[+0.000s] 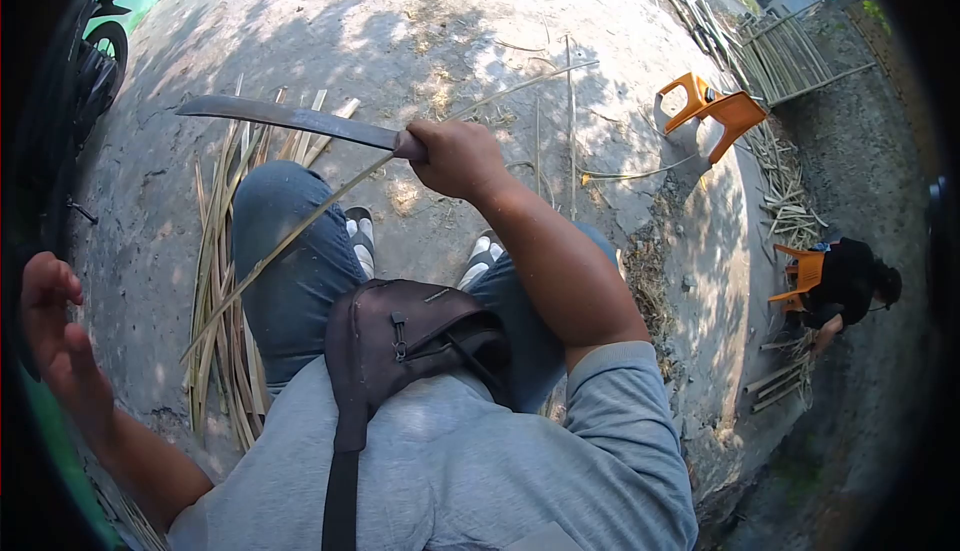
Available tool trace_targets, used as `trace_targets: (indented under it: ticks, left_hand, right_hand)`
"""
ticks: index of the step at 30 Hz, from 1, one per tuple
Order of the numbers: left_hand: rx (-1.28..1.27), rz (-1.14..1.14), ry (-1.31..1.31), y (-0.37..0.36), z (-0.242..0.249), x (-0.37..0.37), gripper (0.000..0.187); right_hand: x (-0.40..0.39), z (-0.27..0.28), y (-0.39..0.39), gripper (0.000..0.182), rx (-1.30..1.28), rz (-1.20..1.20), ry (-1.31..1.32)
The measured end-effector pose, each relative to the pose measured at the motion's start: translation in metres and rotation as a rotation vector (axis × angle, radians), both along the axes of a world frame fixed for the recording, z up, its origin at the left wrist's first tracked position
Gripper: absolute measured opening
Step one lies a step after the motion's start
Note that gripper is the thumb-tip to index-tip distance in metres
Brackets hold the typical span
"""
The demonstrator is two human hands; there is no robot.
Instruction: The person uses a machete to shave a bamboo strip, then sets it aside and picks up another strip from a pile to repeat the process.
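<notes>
My right hand [458, 158] is closed round the handle of a machete [290, 119], its long blade pointing left over the ground. A long thin bamboo strip [290, 241] slants across my left thigh and passes behind the machete's handle end. Beyond my right fist, a thin strip [520, 86] continues along much the same line; the stretch between is hidden by the hand. Raised at the far left, my left hand [65, 336] is open, its fingers loosely bent and apart with nothing in them. Beside my left leg lies a pile of split bamboo strips [222, 251].
An orange plastic chair [735, 116] lies tipped over at the upper right. Farther right, a person in black [850, 281] sits on another orange chair [803, 271] near bamboo pieces [785, 383]. A motorcycle [100, 56] stands at the upper left. More bamboo poles [700, 26] lie at the back.
</notes>
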State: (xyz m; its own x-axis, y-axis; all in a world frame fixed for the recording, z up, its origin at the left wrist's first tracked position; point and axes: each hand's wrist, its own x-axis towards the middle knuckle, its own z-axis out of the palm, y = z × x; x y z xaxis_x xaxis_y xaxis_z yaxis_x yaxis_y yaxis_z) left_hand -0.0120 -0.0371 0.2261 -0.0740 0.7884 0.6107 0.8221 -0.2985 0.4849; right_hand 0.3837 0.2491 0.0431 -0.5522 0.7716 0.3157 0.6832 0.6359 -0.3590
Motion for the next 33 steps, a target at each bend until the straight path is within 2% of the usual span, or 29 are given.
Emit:
trace_targets:
  ticks: [4,9,17,33]
  left_hand:
    - [0.413,-0.333,0.049,-0.02,0.064,-0.002,0.071]
    - [0.467,-0.607,0.167,-0.01,0.079,0.041,0.072]
    - [0.44,-0.712,0.212,0.007,0.068,0.065,0.074]
    - [0.459,-0.75,0.213,0.008,0.071,0.068,0.077]
  right_hand:
    - [0.001,-0.003,-0.002,0.015,0.02,0.007,-0.056]
    - [0.001,0.0,-0.003,0.016,0.039,0.025,-0.101]
    - [0.002,-0.002,0.002,0.014,0.047,0.038,-0.083]
    - [0.003,0.002,-0.001,0.008,0.031,0.041,-0.116]
